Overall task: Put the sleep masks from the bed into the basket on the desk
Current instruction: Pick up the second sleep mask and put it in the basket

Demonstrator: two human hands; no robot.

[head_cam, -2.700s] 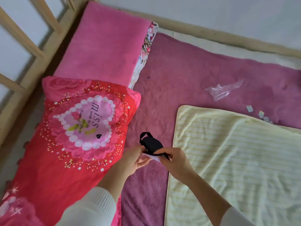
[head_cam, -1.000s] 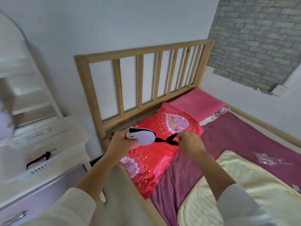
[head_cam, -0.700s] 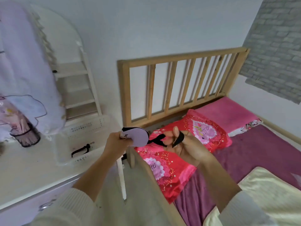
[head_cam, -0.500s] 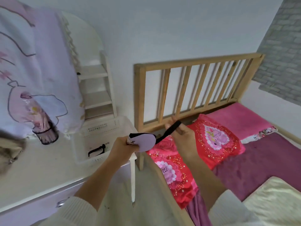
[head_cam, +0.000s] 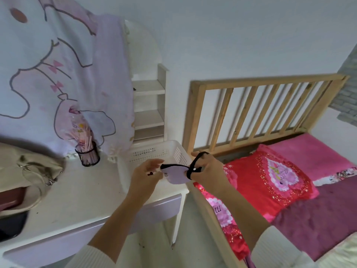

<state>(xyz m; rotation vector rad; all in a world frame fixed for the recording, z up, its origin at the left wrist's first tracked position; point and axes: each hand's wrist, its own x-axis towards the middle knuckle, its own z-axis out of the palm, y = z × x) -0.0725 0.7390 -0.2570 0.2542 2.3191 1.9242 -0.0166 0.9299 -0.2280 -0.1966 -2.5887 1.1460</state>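
Observation:
A sleep mask (head_cam: 176, 176) with a pale lilac face, black edge and black strap hangs between my two hands, just above the near right corner of the white plastic basket (head_cam: 152, 151). My left hand (head_cam: 145, 176) pinches its left end. My right hand (head_cam: 207, 171) grips the right end with the strap looped over its fingers. The basket stands at the right end of the white desk (head_cam: 77, 194). My hands hide most of the basket's inside.
A black mesh cup (head_cam: 87, 153) of pink sticks and a beige bag (head_cam: 29, 171) sit on the desk, under a hanging lilac cloth (head_cam: 58, 74). A white shelf (head_cam: 149, 105) is behind the basket. The wooden bed frame (head_cam: 251, 105) and red pillow (head_cam: 270, 176) lie right.
I have turned from the bed to the desk. Both hands carried the sleep mask left and now hold it over the basket's corner; the right hand has closed up to the mask.

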